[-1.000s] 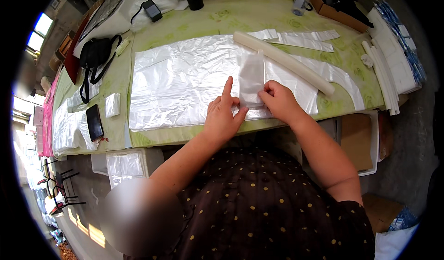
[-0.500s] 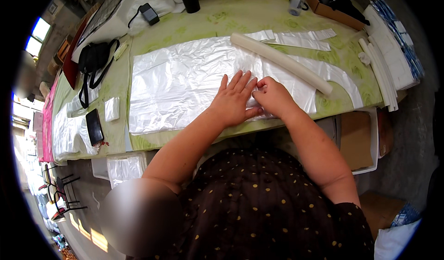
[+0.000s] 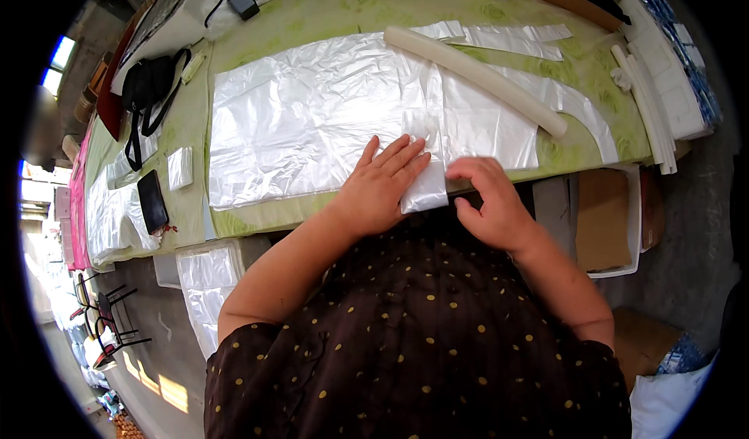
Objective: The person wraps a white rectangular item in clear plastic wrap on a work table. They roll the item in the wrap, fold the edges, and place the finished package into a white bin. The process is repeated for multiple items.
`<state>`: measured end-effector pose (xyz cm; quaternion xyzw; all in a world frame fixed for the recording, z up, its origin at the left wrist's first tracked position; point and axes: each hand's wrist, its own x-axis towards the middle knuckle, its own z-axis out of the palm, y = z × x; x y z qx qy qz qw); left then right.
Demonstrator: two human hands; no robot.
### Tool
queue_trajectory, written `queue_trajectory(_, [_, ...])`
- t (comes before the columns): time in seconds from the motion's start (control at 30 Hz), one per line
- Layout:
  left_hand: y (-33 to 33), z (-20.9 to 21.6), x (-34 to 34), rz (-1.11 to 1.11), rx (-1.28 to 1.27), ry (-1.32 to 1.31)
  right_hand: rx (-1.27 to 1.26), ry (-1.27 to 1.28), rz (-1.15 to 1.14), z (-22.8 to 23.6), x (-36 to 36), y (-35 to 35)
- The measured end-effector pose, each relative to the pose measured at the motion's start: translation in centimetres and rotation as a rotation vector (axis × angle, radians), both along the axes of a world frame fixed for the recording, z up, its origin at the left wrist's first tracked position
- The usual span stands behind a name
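A stack of shiny white plastic sheets or bags (image 3: 289,119) lies spread on the table. My left hand (image 3: 378,185) rests flat at its near edge, fingers outstretched, pressing on a narrow folded piece of the same plastic (image 3: 427,191). The folded piece reaches over the table's front edge. Just right of it, my right hand (image 3: 495,209) hovers by the edge, its fingers bent and thumb apart, with nothing visible between them. A long off-white roll (image 3: 476,80) lies slantwise across the plastic, beyond both hands.
On the left are a black bag (image 3: 148,88), a dark phone (image 3: 154,202) and a small folded plastic packet (image 3: 180,167). White rolled tubes (image 3: 646,115) lie at the right end. Below the table's front edge stands a bin with cardboard (image 3: 605,220).
My right hand has come away from the plastic, toward me and rightward. My left hand has slid slightly nearer, and the folded piece now shows at the table edge. The view has shifted.
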<state>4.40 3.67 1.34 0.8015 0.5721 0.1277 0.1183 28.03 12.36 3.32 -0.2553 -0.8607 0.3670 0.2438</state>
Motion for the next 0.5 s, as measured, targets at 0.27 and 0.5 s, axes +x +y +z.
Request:
queue_trajectory(0.27, [1.3, 0.0, -0.3, 0.147, 0.065, -0.357, 0.373, -0.089, 0.04, -2.2, -2.1, 4.4])
queue_trajectory(0.5, [2.5, -0.4, 0.4, 0.482, 0.126, -0.356, 0.32, -0.091, -0.148, -3.3, -3.9, 4.5])
